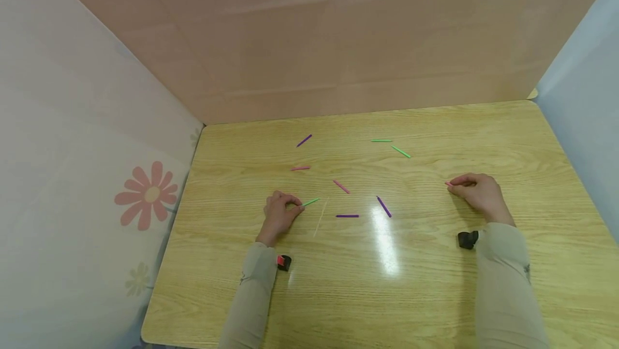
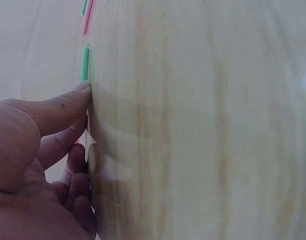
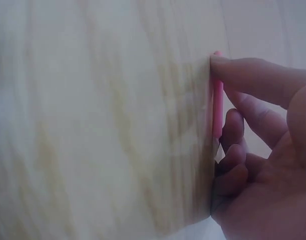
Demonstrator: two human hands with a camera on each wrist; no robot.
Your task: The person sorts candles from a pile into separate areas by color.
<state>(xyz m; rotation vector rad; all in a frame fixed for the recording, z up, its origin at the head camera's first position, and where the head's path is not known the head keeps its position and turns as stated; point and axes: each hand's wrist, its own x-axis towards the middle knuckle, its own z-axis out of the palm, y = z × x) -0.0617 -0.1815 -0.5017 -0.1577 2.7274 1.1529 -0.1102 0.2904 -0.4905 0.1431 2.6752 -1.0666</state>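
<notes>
My left hand [image 1: 280, 213] pinches one end of a thin green stick [image 1: 311, 202] between thumb and fingertips, low at the tabletop. In the left wrist view the green stick [image 2: 85, 64] points away from the thumb and narrows at its far tip. Over on the right, my right hand [image 1: 480, 194] pinches a pink stick [image 3: 218, 107] between thumb and forefinger. The head view shows only a short pink end; the fingers cover the rest. Between the hands lie a pink stick [image 1: 340, 186] and two purple sticks, one level [image 1: 347, 216], one slanted [image 1: 384, 206].
Farther back on the wooden table [image 1: 435, 284] lie a purple stick [image 1: 304, 141], a pink stick [image 1: 300, 168] and two green sticks, one level [image 1: 382, 140], one slanted [image 1: 401, 151]. A flowered cloth [image 1: 96, 150] borders the left side; a brown panel [image 1: 333, 42] stands behind.
</notes>
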